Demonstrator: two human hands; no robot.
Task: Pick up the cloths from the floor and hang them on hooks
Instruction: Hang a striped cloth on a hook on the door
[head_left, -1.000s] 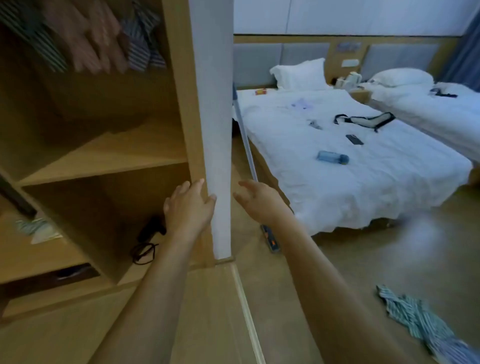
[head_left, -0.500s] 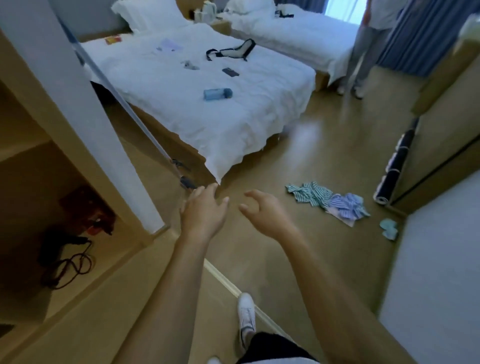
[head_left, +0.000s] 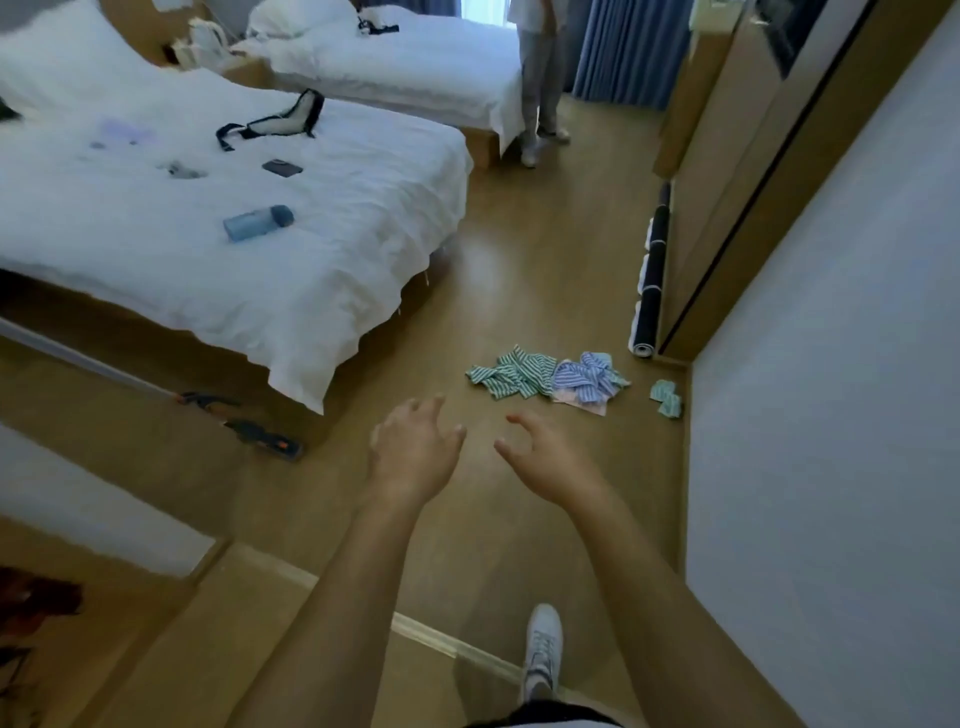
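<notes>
Both the left hand (head_left: 415, 449) and the right hand (head_left: 545, 457) hung empty, fingers loosely spread, over the floor (head_left: 519, 291); the cloths (head_left: 545, 375) (striped, heaped together) lay just beyond them, untouched.

1. The floor (head_left: 545, 291) looks like smooth wood with a soft sheen.
2. On it lie crumpled striped cloths (head_left: 545, 376).
3. Beside them, the bed (head_left: 291, 270) wears matt white fabric.
</notes>
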